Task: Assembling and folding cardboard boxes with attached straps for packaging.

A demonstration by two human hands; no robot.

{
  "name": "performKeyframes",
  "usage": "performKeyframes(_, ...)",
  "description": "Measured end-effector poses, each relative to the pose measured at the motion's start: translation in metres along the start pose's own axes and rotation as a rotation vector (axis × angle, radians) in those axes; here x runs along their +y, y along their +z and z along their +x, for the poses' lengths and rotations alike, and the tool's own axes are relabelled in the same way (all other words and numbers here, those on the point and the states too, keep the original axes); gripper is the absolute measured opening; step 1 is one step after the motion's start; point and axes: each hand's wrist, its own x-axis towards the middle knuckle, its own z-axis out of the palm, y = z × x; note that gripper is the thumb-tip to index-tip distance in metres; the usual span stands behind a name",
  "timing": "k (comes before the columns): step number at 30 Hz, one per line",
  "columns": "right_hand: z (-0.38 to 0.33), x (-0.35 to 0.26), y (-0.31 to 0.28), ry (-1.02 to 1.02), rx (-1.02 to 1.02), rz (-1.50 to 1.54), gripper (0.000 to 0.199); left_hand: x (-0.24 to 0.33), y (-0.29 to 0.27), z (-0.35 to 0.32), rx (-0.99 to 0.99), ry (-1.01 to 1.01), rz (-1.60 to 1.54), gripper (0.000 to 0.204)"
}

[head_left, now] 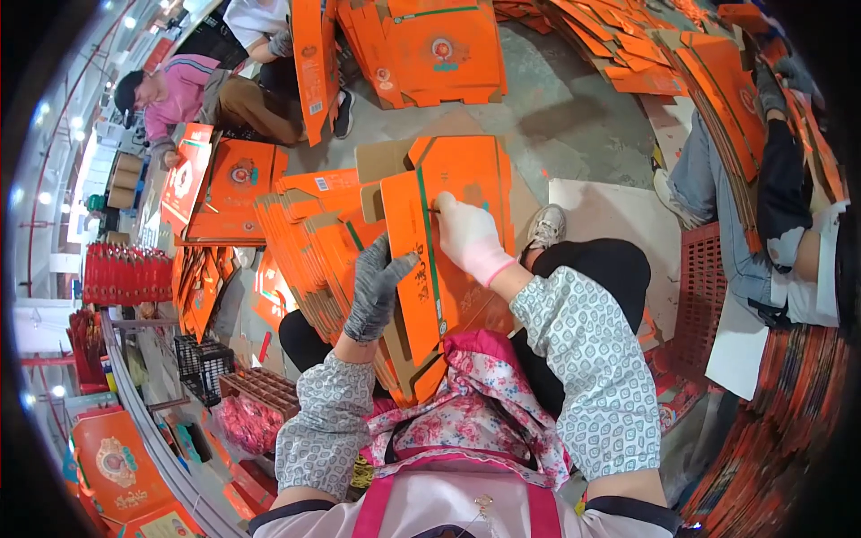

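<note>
In front of me a flat orange cardboard box [408, 287] with a green stripe stands tilted over my lap, one long panel folded toward me. My left hand [369, 291], in a grey glove, grips its left edge, thumb on the printed face and fingers partly hidden. Higher up on the right, my right hand [468, 238], in a white glove with a pink cuff, pinches the panel's edge by the stripe, its fingers curled. Just left of the box leans a fanned stack of similar flat orange boxes [309, 238].
A co-worker in pink [184, 99] handles orange cardboard at upper left. Flat boxes [439, 54] are piled ahead. On the right are a red plastic crate [701, 287], another person's legs and a tall cardboard stack [798, 403]. A black crate [202, 363] sits lower left.
</note>
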Motion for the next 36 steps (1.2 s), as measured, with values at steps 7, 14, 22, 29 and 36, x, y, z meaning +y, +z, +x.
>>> performKeyframes(7,0.006,0.010,-0.007,-0.035,-0.010,0.150,0.013,0.000,-0.003,0.019,-0.020,-0.230,-0.671,0.062)
performKeyframes(14,0.015,0.026,-0.009,-0.070,0.029,0.283,0.014,-0.020,0.014,0.036,0.094,-0.204,-0.696,0.062)
performKeyframes(22,0.010,0.020,-0.014,-0.088,-0.022,0.285,0.015,-0.071,-0.016,0.042,-0.031,-0.195,-0.709,0.035)
performKeyframes(29,0.001,0.011,-0.020,0.123,0.119,0.240,0.018,-0.050,0.004,0.051,0.040,-0.268,-0.743,0.027)
performKeyframes(36,0.000,0.004,-0.007,0.179,0.273,0.269,0.018,-0.066,0.000,0.077,0.095,-0.180,-0.561,0.025)
